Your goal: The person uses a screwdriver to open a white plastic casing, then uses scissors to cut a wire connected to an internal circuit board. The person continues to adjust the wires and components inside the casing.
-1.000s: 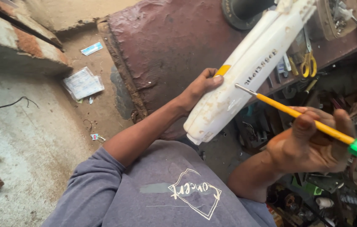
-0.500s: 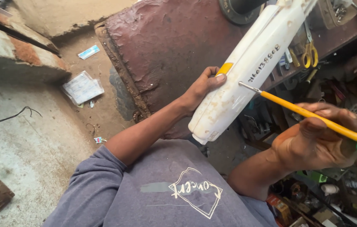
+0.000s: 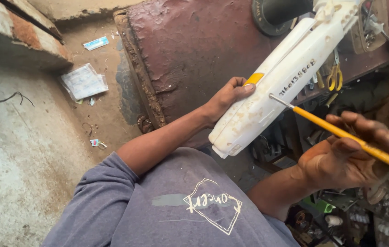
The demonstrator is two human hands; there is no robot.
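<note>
Rusty metal bench (image 3: 190, 50) ahead. Your left hand (image 3: 226, 98) fingers wrapped round long white plastic housing (image 3: 281, 82), held tilted over it. Your right hand (image 3: 345, 155) fingers clamped on yellow-shafted screwdriver (image 3: 336, 130), tip touching housing. Risk: tip skids off smooth plastic, jabs left thumb.

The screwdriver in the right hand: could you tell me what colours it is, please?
The screwdriver has a yellow shaft and a green handle end, seen best in the head view.

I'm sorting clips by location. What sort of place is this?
Probably a small repair workshop: a rusty metal workbench, shelves crowded with small parts, and a screwdriver worked into a long white plastic casing.
</note>
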